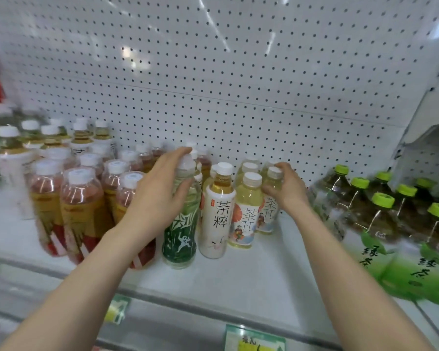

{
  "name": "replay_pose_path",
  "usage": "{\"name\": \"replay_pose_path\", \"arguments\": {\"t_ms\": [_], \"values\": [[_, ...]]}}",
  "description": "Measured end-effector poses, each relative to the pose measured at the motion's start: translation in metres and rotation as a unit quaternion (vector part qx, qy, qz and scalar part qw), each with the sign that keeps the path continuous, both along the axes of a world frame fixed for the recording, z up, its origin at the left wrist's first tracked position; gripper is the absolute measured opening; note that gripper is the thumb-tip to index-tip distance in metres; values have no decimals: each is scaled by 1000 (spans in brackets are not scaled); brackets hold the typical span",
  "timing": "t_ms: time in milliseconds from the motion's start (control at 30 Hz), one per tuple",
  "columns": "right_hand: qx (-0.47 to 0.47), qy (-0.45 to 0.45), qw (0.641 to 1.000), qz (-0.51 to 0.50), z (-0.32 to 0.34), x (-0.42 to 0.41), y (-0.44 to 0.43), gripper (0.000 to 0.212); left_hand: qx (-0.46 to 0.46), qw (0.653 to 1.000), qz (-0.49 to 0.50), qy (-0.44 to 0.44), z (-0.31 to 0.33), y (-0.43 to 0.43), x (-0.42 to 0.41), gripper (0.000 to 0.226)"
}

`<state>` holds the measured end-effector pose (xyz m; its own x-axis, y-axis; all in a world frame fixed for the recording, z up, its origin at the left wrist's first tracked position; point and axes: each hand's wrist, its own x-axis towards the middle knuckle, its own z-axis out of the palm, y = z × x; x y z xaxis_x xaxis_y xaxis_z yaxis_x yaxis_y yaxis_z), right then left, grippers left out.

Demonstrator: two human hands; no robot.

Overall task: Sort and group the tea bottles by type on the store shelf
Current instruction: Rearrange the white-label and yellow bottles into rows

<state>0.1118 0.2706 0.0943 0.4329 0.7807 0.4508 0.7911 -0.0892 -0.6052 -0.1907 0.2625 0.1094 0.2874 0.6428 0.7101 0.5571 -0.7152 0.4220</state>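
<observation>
Green-label bottle stands upright in the grasping left hand, while the right hand clasps an upright pale bottle further right.

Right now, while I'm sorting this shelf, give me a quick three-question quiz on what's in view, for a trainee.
1. True or false: the left hand grips the green-labelled bottle.
2. The large bottles at right have caps that are: A white, B green, C red.
3. Which hand grips a pale yellow bottle?
Key: 1 true; 2 B; 3 the right hand.
</observation>
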Motion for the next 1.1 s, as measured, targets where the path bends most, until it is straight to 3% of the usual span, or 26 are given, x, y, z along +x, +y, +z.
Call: {"name": "replay_pose_path", "arguments": {"t_ms": [167,267,333,433,500,667,867,967,1033,1100], "values": [[-37,-26,999,-11,-4,-4,2,59,-16,1000,-4,0,1,-3,0,56],[97,-55,992,-61,-2,-24,-20,42,-18,1000,-14,-1,2,-4,-2,56],[184,-85,979,-25,2,-55,-34,34,-13,1000,-16,-3,3,-3,-3,56],[96,-101,985,105,6,-103,-39,43,-15,1000,-24,2,5,-1,-3,55],[37,-95,988,120,6,-119,-37,42,-20,999,-33,6,6,-1,-4,55],[3,-67,994,89,9,-119,-42,30,-30,999,-37,20,8,2,-14,55],[7,-75,997,-23,3,-83,-89,28,-21,999,-26,22,9,-3,-8,59],[14,-61,994,-89,1,-63,-110,35,103,993,48,35,8,-14,7,72],[26,-29,995,-96,0,-54,-119,37,159,986,15,37,4,-21,31,80],[34,4,996,-85,0,-52,-124,33,86,993,-21,73,0,-23,62,87]]}}
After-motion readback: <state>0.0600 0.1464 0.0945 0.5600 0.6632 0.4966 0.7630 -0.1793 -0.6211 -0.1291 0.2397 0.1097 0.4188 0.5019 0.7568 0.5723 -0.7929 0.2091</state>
